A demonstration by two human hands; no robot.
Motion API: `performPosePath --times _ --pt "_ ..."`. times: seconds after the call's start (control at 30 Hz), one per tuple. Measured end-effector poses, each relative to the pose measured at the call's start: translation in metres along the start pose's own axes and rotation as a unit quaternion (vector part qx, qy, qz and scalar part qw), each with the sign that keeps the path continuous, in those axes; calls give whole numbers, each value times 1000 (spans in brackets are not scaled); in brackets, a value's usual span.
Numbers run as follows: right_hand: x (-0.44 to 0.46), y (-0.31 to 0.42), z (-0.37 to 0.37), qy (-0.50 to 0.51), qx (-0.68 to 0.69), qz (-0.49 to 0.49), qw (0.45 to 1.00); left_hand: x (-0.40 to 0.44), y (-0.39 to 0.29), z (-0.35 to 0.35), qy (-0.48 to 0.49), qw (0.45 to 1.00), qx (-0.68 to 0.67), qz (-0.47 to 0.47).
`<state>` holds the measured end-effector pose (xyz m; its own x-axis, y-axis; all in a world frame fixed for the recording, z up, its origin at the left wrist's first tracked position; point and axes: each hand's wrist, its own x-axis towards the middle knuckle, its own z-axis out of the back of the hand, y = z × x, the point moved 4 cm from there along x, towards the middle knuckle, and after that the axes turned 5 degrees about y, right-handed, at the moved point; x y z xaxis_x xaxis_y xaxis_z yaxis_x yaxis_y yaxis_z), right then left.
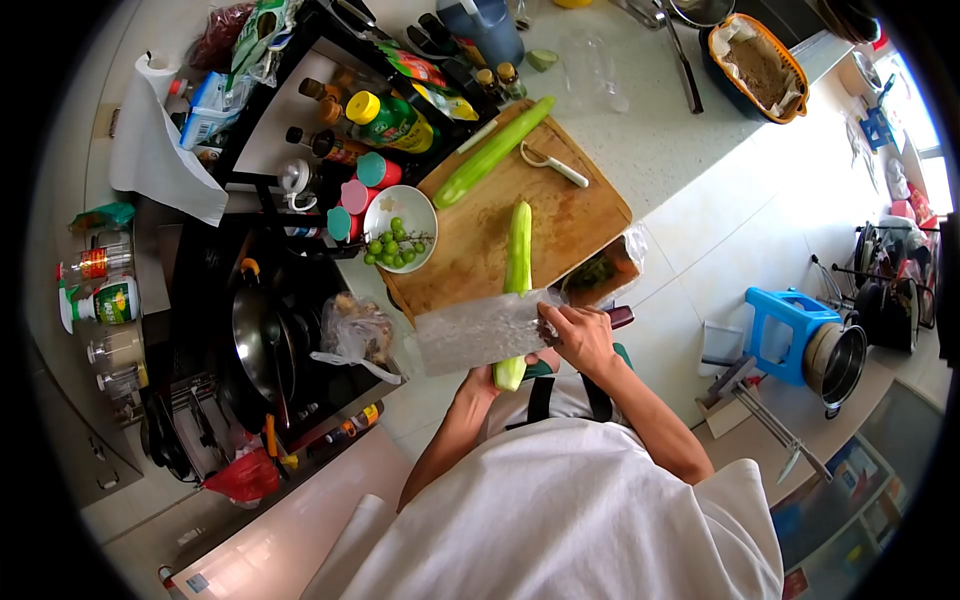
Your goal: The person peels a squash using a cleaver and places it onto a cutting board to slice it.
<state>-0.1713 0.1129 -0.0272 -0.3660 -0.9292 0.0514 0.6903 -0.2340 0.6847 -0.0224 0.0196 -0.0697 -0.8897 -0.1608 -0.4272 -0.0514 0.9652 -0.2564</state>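
My right hand [582, 338] is closed round the dark handle of a wide cleaver [465, 336]. Its broad, wet-looking blade points left and crosses over a long, pale green peeled gourd [519, 245]. My left hand [482, 384] grips the gourd's near end, beyond the front of the board; the blade hides some of its fingers. Whether the edge touches the gourd I cannot tell. The gourd's far part lies on a wooden cutting board [585, 225]. A second pale green gourd [490, 158] rests along the board's far left side, with a white-handled peeler [556, 165] to its right.
A white bowl of green grape-like fruit [397, 244] stands at the board's left edge. Bottles [390, 118] crowd a black rack behind it. Left are a wok [258, 335] and a bagged item [357, 330]. An orange-rimmed basket [757, 68] and a blue stool [785, 325] are right.
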Motion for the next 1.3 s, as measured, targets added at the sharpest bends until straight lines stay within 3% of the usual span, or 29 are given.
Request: performPosePath --times 0.2,0.47,0.57,0.8,0.97,1.07,1.3 --pt "-2 -22 -6 -11 -22 -38 999 2 -3 -2 -11 1000 9 18" --pt "3 -11 -7 -11 1 0 1000 2 0 -2 -64 997 31 17" --pt "7 -13 -7 -9 19 -21 1000 2 -2 -7 -31 999 -3 30" --pt "7 -4 -6 4 56 -19 998 3 1 -5 -54 998 13 17" --pt "8 -14 -9 0 43 -44 998 2 -3 -25 -63 998 13 12" --pt "7 -18 -6 -10 37 -51 998 6 0 -17 -21 1000 12 18" --pt "3 -29 -12 -20 10 -50 998 3 0 -17 -51 999 9 16"
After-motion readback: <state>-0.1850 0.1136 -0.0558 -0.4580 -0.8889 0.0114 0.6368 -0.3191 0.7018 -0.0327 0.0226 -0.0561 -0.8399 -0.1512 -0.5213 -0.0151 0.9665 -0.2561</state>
